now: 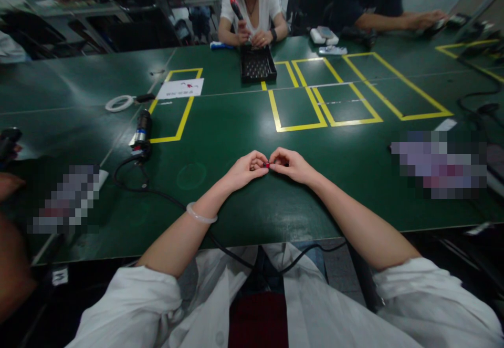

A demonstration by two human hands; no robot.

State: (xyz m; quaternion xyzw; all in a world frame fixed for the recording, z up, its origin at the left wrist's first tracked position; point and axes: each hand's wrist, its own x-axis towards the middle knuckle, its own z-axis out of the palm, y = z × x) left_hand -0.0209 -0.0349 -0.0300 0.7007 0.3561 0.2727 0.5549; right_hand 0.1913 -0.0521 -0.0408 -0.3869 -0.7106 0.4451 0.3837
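Observation:
Over the green table (244, 206), my left hand (250, 168) and my right hand (290, 164) meet with their fingertips almost touching. Between them is a small red part (267, 165) with a dark bit at its left side; it is too small for me to tell its kind. Thumb and fingers of both hands are closed in a pinch on it. My fingers hide most of it. A pale bangle (201, 214) circles my left wrist.
A black cable (169, 197) runs from a dark cylindrical device (142, 127) under my left forearm. Yellow tape outlines (301, 127) mark the table ahead. Opposite, a person holds a red-and-black tool (235, 8) behind a black tray (258, 79). Blurred-out items lie left and right.

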